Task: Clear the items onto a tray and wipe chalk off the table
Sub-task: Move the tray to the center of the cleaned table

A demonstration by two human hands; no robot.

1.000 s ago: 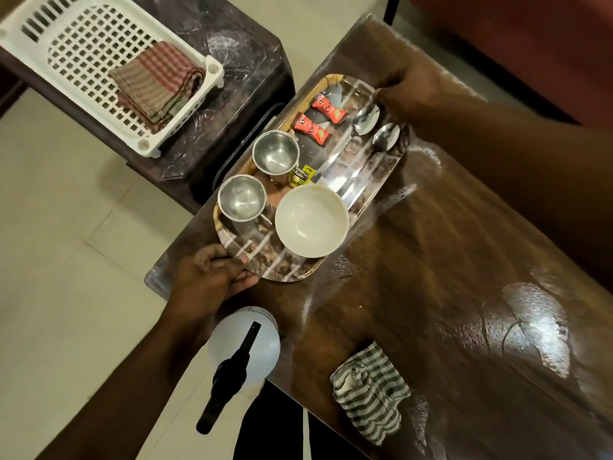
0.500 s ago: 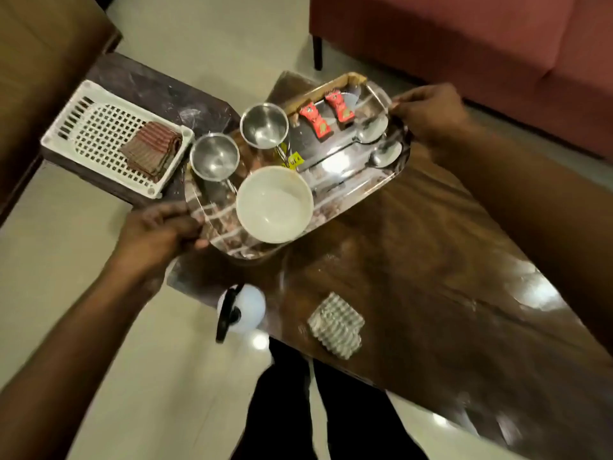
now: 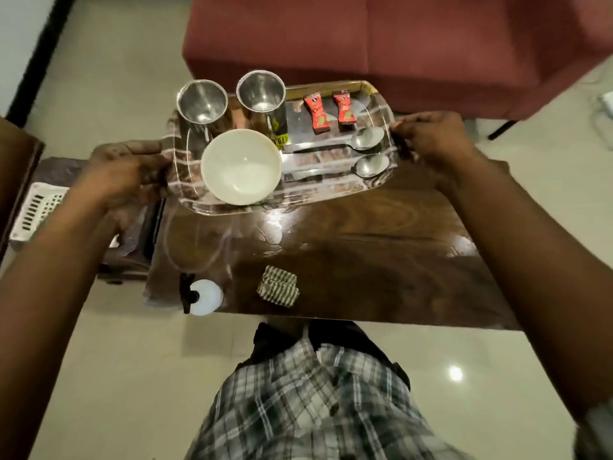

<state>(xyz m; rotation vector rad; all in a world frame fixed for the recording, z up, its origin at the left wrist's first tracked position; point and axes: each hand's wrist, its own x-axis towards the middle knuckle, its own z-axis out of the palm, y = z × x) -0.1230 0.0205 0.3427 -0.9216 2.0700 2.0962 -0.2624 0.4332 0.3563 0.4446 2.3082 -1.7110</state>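
Between the two hands, the tray (image 3: 371,189) is held over the far part of the worktop (image 3: 348,260). The left hand (image 3: 129,175) is closed on its left edge and the right hand (image 3: 431,136) on its right edge. Nearest the left hand sit two steel cups (image 3: 202,101) and a white bowl (image 3: 241,167); just inside the right hand lie two spoons (image 3: 366,138), with two red sachets (image 3: 316,112) beyond them. A small yellow packet (image 3: 279,141) lies beside the bowl. Nearer the person than both hands, a folded striped cloth (image 3: 278,286) lies on the worktop, with a white spray bottle (image 3: 204,297) at the near left corner. Beneath the left hand a white basket (image 3: 36,207) shows in part on a low dark stand. A red sofa (image 3: 398,38) stands beyond the tray.
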